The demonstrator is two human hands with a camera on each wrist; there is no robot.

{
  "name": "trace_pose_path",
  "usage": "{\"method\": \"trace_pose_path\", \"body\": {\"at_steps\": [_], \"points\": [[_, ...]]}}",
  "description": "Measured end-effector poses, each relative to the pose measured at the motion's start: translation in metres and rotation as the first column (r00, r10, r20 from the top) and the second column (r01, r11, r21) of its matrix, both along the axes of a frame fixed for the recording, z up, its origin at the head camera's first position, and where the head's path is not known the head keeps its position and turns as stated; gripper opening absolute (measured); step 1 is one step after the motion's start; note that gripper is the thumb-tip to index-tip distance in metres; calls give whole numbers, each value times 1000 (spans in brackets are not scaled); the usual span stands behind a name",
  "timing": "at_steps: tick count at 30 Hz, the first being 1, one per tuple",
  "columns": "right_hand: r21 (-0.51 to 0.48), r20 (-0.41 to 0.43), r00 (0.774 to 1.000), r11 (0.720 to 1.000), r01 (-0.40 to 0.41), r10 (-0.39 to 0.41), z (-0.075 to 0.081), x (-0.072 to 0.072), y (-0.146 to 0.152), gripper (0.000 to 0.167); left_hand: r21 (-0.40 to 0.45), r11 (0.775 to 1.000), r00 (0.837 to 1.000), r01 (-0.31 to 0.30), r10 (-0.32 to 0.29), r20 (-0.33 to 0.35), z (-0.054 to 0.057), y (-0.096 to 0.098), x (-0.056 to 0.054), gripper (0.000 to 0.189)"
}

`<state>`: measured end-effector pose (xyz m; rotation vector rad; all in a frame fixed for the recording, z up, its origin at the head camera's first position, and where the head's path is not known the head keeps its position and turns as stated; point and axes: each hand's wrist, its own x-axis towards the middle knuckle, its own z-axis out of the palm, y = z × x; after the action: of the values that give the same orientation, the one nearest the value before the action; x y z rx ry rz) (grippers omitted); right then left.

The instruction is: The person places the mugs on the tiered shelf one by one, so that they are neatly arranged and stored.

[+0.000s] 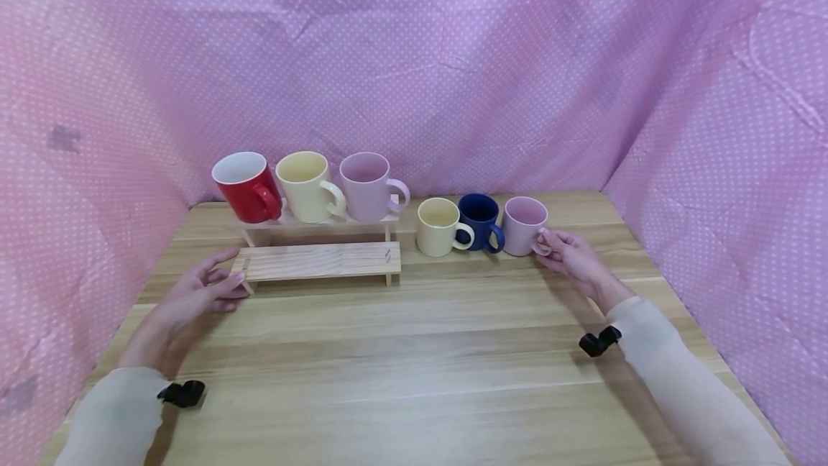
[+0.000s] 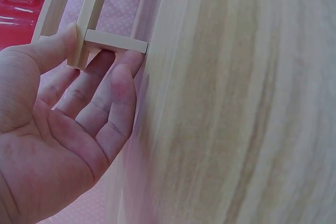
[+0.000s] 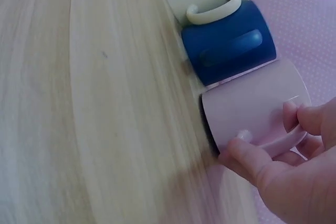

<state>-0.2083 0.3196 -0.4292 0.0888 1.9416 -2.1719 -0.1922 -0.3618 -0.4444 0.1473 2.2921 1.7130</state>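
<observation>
My right hand (image 1: 576, 265) pinches the handle of a pink mug (image 1: 521, 229) standing upright on the table, the rightmost of three in a row. In the right wrist view, thumb and fingers (image 3: 247, 153) close around that handle. A navy blue mug (image 1: 477, 218) is beside it, then a cream mug (image 1: 435, 229). At the left, a two-step wooden rack (image 1: 317, 261) has my left hand (image 1: 200, 290) at its front left corner. In the left wrist view, the thumb (image 2: 55, 51) presses the end of the lower board while bent fingers touch its leg (image 2: 115, 41).
On the rack's upper step stand a red mug (image 1: 249, 193), a cream mug (image 1: 302, 189) and a pink mug (image 1: 364, 189). The wooden table (image 1: 414, 358) is enclosed by a pink dotted cloth (image 1: 414, 70) at the back and sides.
</observation>
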Motion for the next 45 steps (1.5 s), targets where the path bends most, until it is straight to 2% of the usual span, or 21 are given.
{"method": "trace_pose_path", "body": {"at_steps": [5,10,17,23,26,32,41,45], "points": [[-26,-6,999,999,34,-34,8,12,-4,22,22,1000,1000,2,-2,0,-1,3,1,74],[-131,-58,997,991,40,-48,23,31,-8,21,-19,1000,1000,-1,1,-4,-1,3,2,75],[-221,-210,977,973,-64,17,51,46,-9,23,-30,1000,1000,-10,9,-11,-3,2,2,75],[-256,-250,964,954,-156,90,69,53,-13,27,1,1000,1000,-13,13,-1,-3,0,3,75],[-235,-267,956,954,-187,122,76,54,-21,28,2,1000,1000,-9,9,-3,-3,0,3,75],[-211,-265,946,946,-245,186,80,55,-47,28,-2,1000,1000,-9,9,-9,-1,0,3,75],[-170,-188,949,944,-284,252,72,51,-101,26,-33,999,1000,-11,11,-7,2,1,2,75],[-181,-147,950,937,-298,274,71,48,-131,24,-38,999,1000,-9,9,-8,2,1,3,76]]}}
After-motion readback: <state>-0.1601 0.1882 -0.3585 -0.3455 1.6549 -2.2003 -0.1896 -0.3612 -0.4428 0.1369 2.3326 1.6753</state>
